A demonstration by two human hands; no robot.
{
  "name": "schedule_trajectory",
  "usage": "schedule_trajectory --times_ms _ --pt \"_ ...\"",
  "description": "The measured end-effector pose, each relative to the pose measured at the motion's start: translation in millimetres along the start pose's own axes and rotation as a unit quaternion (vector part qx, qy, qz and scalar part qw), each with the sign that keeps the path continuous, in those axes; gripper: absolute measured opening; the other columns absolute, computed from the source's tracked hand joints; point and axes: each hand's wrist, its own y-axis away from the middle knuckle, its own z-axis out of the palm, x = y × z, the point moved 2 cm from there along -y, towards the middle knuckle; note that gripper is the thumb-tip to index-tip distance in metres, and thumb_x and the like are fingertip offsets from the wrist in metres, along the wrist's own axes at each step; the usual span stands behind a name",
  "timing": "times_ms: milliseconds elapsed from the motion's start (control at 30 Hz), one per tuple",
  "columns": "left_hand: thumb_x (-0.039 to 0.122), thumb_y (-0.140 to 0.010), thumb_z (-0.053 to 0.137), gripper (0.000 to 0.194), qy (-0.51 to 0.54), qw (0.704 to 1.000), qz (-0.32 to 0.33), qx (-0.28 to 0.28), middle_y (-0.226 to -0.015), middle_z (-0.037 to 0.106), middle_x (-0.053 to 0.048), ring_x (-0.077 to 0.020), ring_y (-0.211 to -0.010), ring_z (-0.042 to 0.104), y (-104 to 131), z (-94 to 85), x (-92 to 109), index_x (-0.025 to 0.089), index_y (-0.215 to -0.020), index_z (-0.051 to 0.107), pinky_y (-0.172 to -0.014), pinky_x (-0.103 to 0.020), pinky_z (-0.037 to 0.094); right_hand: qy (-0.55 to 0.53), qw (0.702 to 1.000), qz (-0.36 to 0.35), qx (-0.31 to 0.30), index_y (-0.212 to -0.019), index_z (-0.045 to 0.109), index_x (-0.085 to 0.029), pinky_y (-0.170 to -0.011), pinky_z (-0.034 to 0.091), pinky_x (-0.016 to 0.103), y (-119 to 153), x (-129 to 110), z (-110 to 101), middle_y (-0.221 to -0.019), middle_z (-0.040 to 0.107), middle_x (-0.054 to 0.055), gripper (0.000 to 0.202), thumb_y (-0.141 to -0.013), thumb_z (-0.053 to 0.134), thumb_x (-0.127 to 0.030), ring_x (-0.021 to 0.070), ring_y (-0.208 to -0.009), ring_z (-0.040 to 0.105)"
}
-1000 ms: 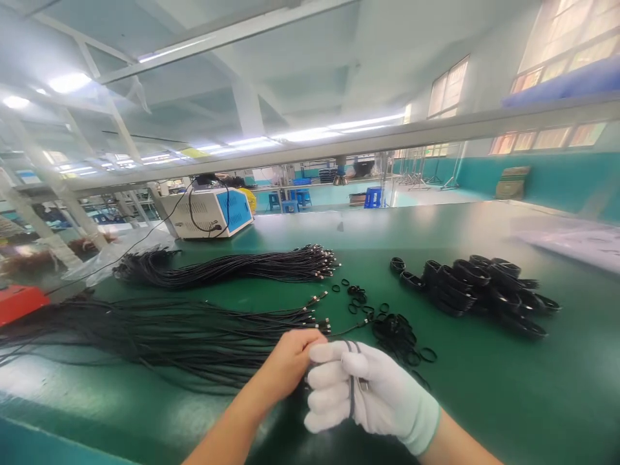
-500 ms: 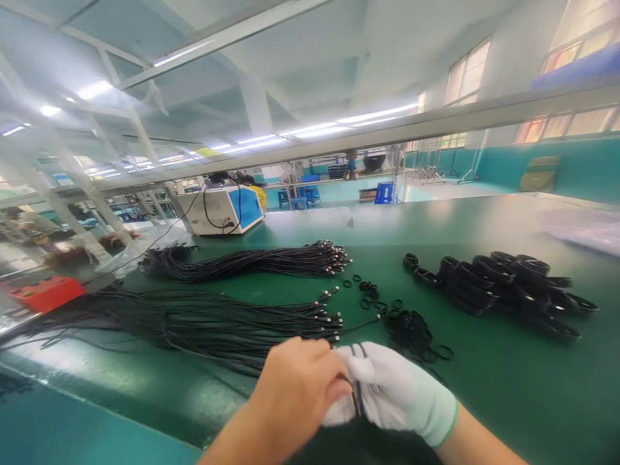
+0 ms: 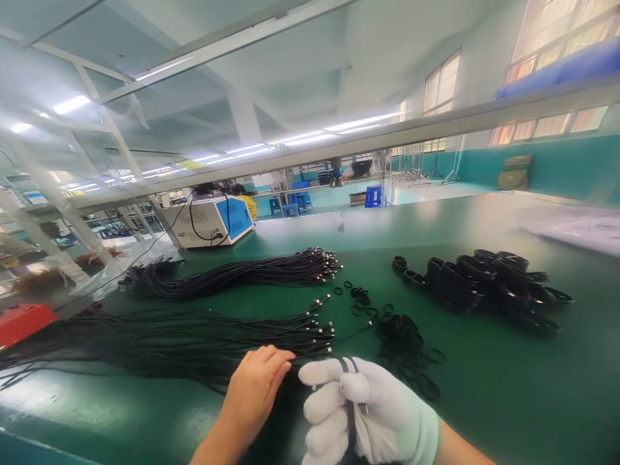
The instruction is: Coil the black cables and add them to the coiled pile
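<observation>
- The left forearm (image 3: 216, 449) rises from the bottom edge, bare, slanting up and to the right.
- The left hand (image 3: 259, 387) is bare, its back showing, fingers held together, slightly bent and pointing right; the thumb's position is unclear.
- The right forearm (image 3: 460, 442) comes in from the lower right.
- The white-gloved right hand (image 3: 371, 400) has its fingers curled inward, thumb laid across toward the index finger.
- Both hands are close together, fingertips apart.
</observation>
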Motion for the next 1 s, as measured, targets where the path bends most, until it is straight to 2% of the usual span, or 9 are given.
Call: schedule_trajectory --times_ms 67,267,400,500,633,733,833,900,1000 --pt "0.021 -0.090 0.038 0.025 -0.059 0.998 0.005 0.028 -0.076 0.066 0.000 -0.0162 -0.065 0.060 16.0 5.1 2.8 0.023 -0.090 0.063 -0.059 -0.027 0.042 0.010 0.999 -0.043 0.031 -0.099 0.050 -0.016 -0.064 0.031 0.027 2.3 -6.4 0.9 -0.067 0.035 -0.006 0.041 -0.068 0.073 -0.029 0.0077 -0.056 0.040" --pt "0.018 -0.089 0.038 0.022 -0.086 0.992 0.077 0.043 -0.062 0.060 0.002 -0.0148 -0.052 0.056 49.6 26.4 51.9 0.023 -0.076 0.056 -0.054 -0.028 0.035 0.005 0.991 -0.111 0.078 -0.082 0.049 -0.014 -0.061 0.032 0.026 4.8 -23.0 4.8 -0.067 0.033 -0.005 0.020 -0.075 0.067 -0.018 0.0082 -0.059 0.040" --pt "0.014 -0.087 0.039 0.024 -0.060 0.991 0.099 0.061 -0.058 0.057 0.002 -0.0146 -0.049 0.050 41.6 12.7 68.8 0.021 -0.068 0.052 -0.051 -0.029 0.029 0.091 0.978 -0.098 0.158 -0.097 0.052 -0.014 -0.075 0.040 0.033 8.2 -15.4 -2.3 -0.075 0.050 0.001 0.017 -0.082 0.060 -0.015 0.0121 -0.069 0.053" --pt "0.023 -0.089 0.044 0.024 -0.019 0.990 0.125 0.058 -0.061 0.058 0.001 -0.0141 -0.053 0.049 22.9 -13.5 64.7 0.020 -0.067 0.054 -0.054 -0.029 0.029 0.145 0.975 -0.036 0.163 -0.104 0.053 -0.009 -0.081 0.039 0.036 11.1 -1.0 -10.0 -0.087 0.057 0.009 0.027 -0.081 0.061 -0.019 0.0184 -0.083 0.058" --pt "0.034 -0.083 0.060 0.019 0.070 0.988 0.128 -0.041 -0.066 0.062 0.002 -0.0132 -0.065 0.053 -3.6 -37.2 49.3 0.020 -0.070 0.062 -0.062 -0.027 0.035 0.103 0.988 0.080 0.077 -0.092 0.054 -0.008 -0.070 0.039 0.031 9.2 18.5 -12.9 -0.073 0.049 0.003 0.031 -0.071 0.070 -0.024 0.0134 -0.067 0.053" --pt "0.030 -0.080 0.063 0.012 0.236 0.964 0.058 -0.103 -0.074 0.067 0.002 -0.0124 -0.072 0.058 -12.7 -28.6 39.2 0.020 -0.074 0.067 -0.068 -0.024 0.041 0.024 0.990 0.136 0.041 -0.079 0.047 -0.013 -0.056 0.029 0.020 5.6 27.2 -11.4 -0.064 0.036 -0.004 0.033 -0.063 0.074 -0.023 0.0066 -0.054 0.039" --pt "0.026 -0.088 0.050 0.021 0.349 0.932 -0.001 -0.101 -0.078 0.068 -0.001 -0.0127 -0.074 0.061 -10.5 -6.1 30.3 0.018 -0.080 0.068 -0.067 -0.022 0.045 0.004 0.991 0.133 0.023 -0.074 0.042 -0.016 -0.053 0.019 0.020 3.2 27.1 -7.5 -0.062 0.029 -0.006 0.037 -0.059 0.076 -0.021 0.0053 -0.052 0.031" --pt "0.024 -0.091 0.041 0.028 0.306 0.948 -0.012 -0.083 -0.080 0.067 -0.002 -0.0140 -0.076 0.060 -4.4 6.7 21.9 0.018 -0.083 0.067 -0.068 -0.024 0.045 0.018 0.996 0.082 0.034 -0.079 0.045 -0.015 -0.056 0.021 0.022 2.6 20.8 -3.9 -0.062 0.028 -0.007 0.037 -0.060 0.077 -0.023 0.0064 -0.053 0.031" --pt "0.023 -0.091 0.038 0.028 0.139 0.988 -0.034 -0.056 -0.080 0.065 -0.003 -0.0167 -0.075 0.058 10.5 15.5 8.1 0.020 -0.085 0.065 -0.067 -0.027 0.044 0.026 0.998 -0.012 0.063 -0.087 0.049 -0.015 -0.061 0.026 0.026 2.9 4.8 2.5 -0.064 0.027 -0.007 0.038 -0.063 0.077 -0.025 0.0074 -0.056 0.031"
